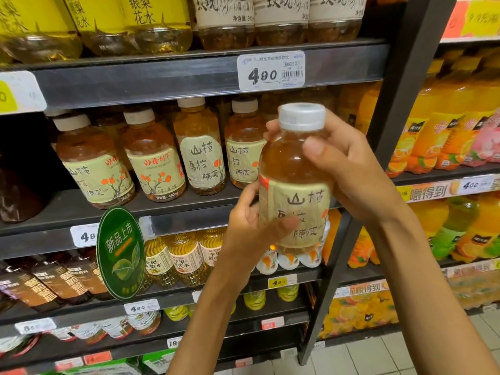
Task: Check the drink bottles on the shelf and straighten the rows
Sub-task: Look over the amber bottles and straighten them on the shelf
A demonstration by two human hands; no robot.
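Shop shelf (pixel 173 209) with a row of amber bottles (pixel 154 158). Both forearms reach up from below. Left hand (pixel 249 226) wraps the label of a white-capped bottle (pixel 295 182) held upright before the shelf; right hand (pixel 349 163) grips its shoulder, thumb across the front.

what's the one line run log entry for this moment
phase: checking | held: amber bottle | left hand: grips label | right hand: grips shoulder | place: off shelf, upright

Top-shelf bottles (pixel 162 23) cut off above the labels by the upper edge. Held bottle (pixel 295 185) hides the shelf row's right end. Small price-tag (pixel 271 71) print illegible.
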